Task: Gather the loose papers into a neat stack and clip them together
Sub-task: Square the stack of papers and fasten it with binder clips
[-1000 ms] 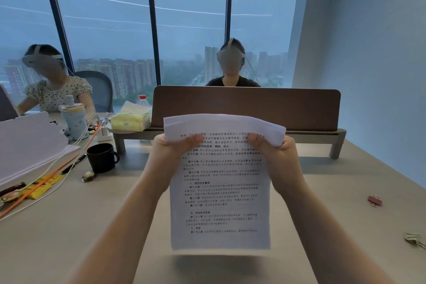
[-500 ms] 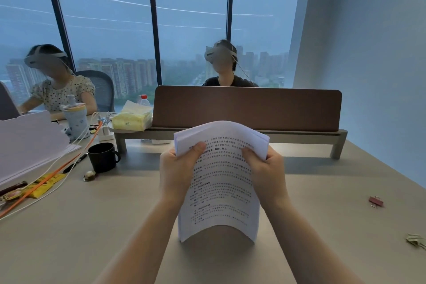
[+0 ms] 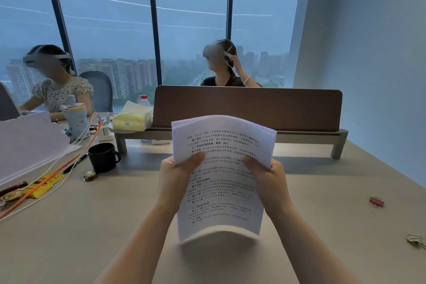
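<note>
White papers (image 3: 221,182) gripped between left hand (image 3: 175,177) and right hand (image 3: 268,180).

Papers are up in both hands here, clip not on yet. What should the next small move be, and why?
Probably tap the paper stack on the table to square it: the left hand and right hand grip its sides, it bows, and the red binder clip lies untouched at right.

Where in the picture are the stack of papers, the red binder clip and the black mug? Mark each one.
stack of papers (image 3: 221,191), head view, on the printed front sheet between the two hands.
red binder clip (image 3: 377,201), head view, on its red body.
black mug (image 3: 102,158), head view, on its outer wall.
</note>
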A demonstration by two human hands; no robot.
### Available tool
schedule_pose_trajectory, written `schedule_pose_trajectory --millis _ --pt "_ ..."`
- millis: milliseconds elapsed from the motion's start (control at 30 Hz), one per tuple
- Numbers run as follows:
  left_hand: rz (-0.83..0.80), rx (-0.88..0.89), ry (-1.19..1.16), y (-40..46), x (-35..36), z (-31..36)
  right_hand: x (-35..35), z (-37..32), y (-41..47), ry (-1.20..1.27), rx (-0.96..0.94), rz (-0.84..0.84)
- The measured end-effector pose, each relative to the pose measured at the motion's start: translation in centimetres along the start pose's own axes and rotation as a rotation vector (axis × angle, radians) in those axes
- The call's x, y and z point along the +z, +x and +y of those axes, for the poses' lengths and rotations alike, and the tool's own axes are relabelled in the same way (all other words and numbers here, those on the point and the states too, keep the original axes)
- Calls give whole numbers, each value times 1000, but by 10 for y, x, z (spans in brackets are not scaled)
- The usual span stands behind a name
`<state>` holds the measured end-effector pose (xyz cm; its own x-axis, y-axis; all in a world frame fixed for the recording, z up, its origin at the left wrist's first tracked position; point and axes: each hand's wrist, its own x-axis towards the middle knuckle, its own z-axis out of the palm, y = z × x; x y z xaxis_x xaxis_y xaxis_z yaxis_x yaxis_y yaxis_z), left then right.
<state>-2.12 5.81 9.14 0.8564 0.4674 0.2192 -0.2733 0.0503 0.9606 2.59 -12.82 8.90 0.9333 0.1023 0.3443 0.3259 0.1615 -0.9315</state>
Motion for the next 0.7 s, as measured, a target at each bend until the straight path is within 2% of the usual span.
schedule_pose_trajectory --millis 167,367,533,700 --pt "-36 -135 24 -8 -7 -35 -3 25 -9 -5 107 -43" --pt "-9 -73 -1 -2 -7 -33 -4 23 -2 6 59 1" --pt "5 -169 57 -10 -10 -56 -5 43 -14 -34 81 -26" --pt "-5 -186 53 -11 -11 -55 -7 49 -13 -66 80 -26"
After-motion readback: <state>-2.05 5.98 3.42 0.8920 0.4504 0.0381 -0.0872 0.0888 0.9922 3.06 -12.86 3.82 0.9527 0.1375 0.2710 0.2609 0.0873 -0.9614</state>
